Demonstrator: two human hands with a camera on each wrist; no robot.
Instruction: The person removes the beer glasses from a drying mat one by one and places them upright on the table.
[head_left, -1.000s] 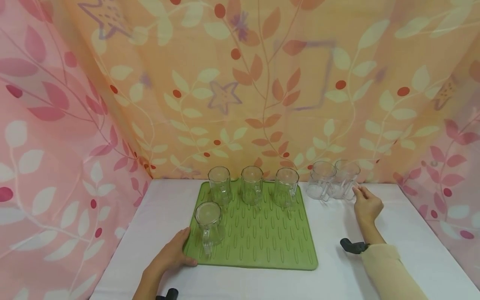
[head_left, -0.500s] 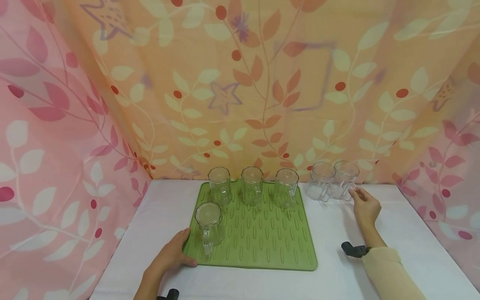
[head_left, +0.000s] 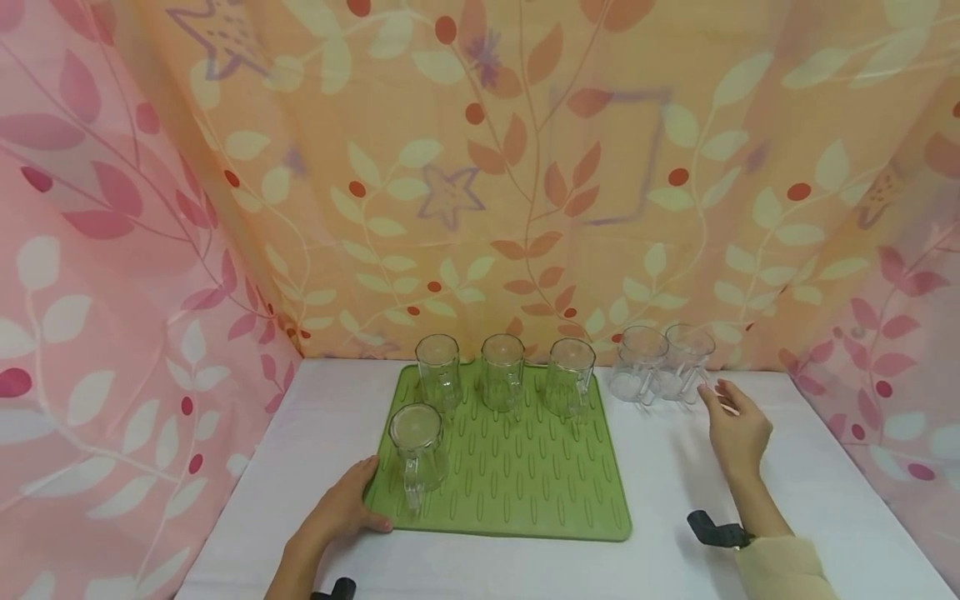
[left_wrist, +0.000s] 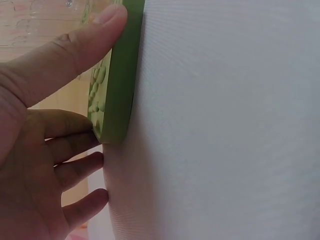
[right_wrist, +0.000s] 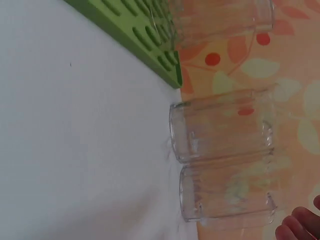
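Observation:
My left hand (head_left: 347,504) is at the front left corner of a green ridged drying mat (head_left: 525,492). Its thumb (left_wrist: 75,57) lies on one edge and its fingers on the other, fairly straight. Two clear glass mugs, one on the left (head_left: 637,367) and one on the right (head_left: 684,362), stand close together upright on the cloth, right of the mat. Loosely bent, my right hand (head_left: 738,429) is beside the right mug's handle, with thumb and fingers parted. In the right wrist view its fingertips (right_wrist: 297,227) are in the lower corner, apart from both mugs.
Along the mat's back edge stand three glass mugs: left (head_left: 437,371), middle (head_left: 502,371) and right (head_left: 572,375). Another mug (head_left: 417,450) is at front left, near my left hand. White cloth (head_left: 480,567) covers the table; patterned curtains (head_left: 360,250) enclose its back and sides.
My right hand's fingers were at the right mug's handle; they have parted and drawn slightly back toward me. My left hand and all mugs stay in place.

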